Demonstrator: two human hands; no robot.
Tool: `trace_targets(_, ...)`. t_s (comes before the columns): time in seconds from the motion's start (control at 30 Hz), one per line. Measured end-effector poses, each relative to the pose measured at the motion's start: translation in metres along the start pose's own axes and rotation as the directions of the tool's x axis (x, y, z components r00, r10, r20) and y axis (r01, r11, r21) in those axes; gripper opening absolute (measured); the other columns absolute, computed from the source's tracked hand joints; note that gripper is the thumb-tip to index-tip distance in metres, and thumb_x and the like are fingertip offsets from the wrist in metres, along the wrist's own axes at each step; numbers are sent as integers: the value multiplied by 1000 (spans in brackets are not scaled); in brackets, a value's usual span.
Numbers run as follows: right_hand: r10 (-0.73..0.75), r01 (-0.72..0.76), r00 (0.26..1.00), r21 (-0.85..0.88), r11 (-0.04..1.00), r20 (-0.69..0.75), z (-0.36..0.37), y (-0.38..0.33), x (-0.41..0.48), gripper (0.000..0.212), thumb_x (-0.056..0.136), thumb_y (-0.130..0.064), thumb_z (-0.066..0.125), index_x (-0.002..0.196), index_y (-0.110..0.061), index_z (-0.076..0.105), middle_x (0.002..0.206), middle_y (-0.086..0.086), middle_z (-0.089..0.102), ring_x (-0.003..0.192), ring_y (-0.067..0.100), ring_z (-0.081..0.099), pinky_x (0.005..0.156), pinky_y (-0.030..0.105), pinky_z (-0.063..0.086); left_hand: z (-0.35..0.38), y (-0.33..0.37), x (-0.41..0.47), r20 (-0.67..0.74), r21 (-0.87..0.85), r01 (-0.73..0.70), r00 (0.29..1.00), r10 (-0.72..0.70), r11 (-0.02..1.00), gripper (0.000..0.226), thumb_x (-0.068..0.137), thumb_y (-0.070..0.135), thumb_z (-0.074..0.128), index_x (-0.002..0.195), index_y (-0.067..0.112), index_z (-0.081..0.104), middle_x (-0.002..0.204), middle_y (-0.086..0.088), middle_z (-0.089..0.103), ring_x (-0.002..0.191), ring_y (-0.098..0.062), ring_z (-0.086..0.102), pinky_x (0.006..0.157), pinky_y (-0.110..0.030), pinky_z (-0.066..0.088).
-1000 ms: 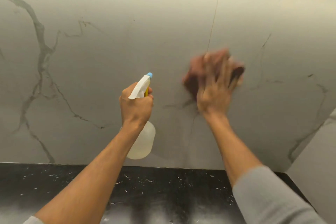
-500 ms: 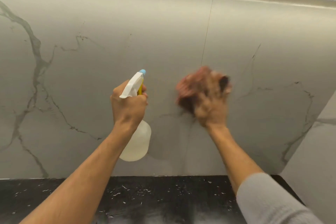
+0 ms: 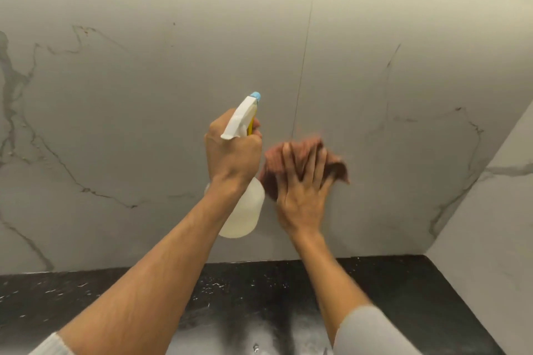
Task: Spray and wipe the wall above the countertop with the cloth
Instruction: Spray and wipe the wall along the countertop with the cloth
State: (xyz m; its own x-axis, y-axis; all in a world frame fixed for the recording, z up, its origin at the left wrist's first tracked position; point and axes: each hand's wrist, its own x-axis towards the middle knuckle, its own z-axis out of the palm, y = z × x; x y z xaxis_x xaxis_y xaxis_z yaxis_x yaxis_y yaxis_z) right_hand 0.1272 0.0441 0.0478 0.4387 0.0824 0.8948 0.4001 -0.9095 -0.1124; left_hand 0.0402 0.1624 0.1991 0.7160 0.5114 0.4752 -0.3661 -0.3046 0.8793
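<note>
A grey marble-look wall (image 3: 144, 95) with dark veins rises above a black speckled countertop (image 3: 259, 291). My left hand (image 3: 230, 155) grips a white spray bottle (image 3: 245, 210) by its neck, with the blue nozzle pointing up and right at the wall. My right hand (image 3: 302, 190) lies flat with spread fingers, pressing a reddish-brown cloth (image 3: 336, 166) against the wall just right of the bottle. The cloth is blurred by motion and mostly covered by the hand.
A vertical tile seam (image 3: 308, 37) runs down the wall to the cloth. A side wall (image 3: 490, 225) closes the corner at the right. A bright light strip runs along the top edge.
My right hand and the cloth have slid down and left along the wall, ending close beside the bottle. The left hand keeps its hold on the bottle.
</note>
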Motion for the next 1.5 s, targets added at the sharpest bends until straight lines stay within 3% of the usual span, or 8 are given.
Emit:
trace_targets(0.13,-102,113,987,-82,990,120,-14,40,-17,71,98,-48,34,156,-39,-7,161,21,20,149,38,17,108,73,26,19,-21,-19,34,1,72,997,-72,997,15,74,-3,54,81,4,66,80,-20,68,76,-42,66,65,-57,55)
trace_targets(0.33,421,-405,835,122,906,-354,-59,65,162,53,103,-47,36,148,-21,45,155,25,31,145,42,28,115,62,20,39,-27,-29,43,-15,106,993,-106,994,12,77,-4,55,82,3,64,81,-20,67,76,-43,65,64,-58,54)
trace_targets(0.6,-400,409,913,-162,898,83,-43,116,48,44,105,-35,41,148,-30,41,155,21,34,153,29,0,116,65,-1,54,-20,-30,61,-30,103,993,-101,994,17,74,-7,56,82,2,67,82,-20,69,79,-42,67,65,-53,55)
trace_targets(0.8,-64,52,990,-100,994,-126,-80,159,116,47,102,-40,47,146,-23,46,152,28,34,143,44,28,110,71,20,46,-35,-51,121,-51,160,981,-153,986,22,71,-12,54,79,5,67,70,-8,65,61,-25,63,45,-29,46)
trace_targets(0.93,223,-267,854,-28,963,-471,-91,122,233,46,101,-43,43,138,-21,59,147,26,45,139,44,39,113,64,25,44,-45,-62,120,-53,201,974,-194,978,25,73,-12,54,79,7,68,67,-5,65,59,-19,63,43,-28,45)
trace_targets(1.23,-463,461,886,-84,883,-4,-5,143,7,58,105,-41,45,156,-38,18,165,10,3,153,29,-3,116,65,-6,39,-71,-95,124,6,266,956,-265,964,33,74,-17,53,80,10,69,65,-5,68,59,-14,65,47,-31,48)
trace_targets(1.37,-750,798,570,-10,602,336,19,183,-106,68,80,-17,70,140,-27,40,165,4,9,153,24,2,115,52,17,20,-79,-108,124,40,267,955,-270,963,32,75,-17,53,81,10,69,71,-11,68,60,-14,66,48,-33,49)
trace_targets(1.5,-837,906,383,15,422,392,16,189,-114,61,79,-9,38,137,-26,46,166,-3,10,152,16,7,123,42,-7,-1,-81,-115,87,55,273,957,-277,960,36,76,-18,52,81,14,69,72,-7,68,61,-11,67,47,-31,51)
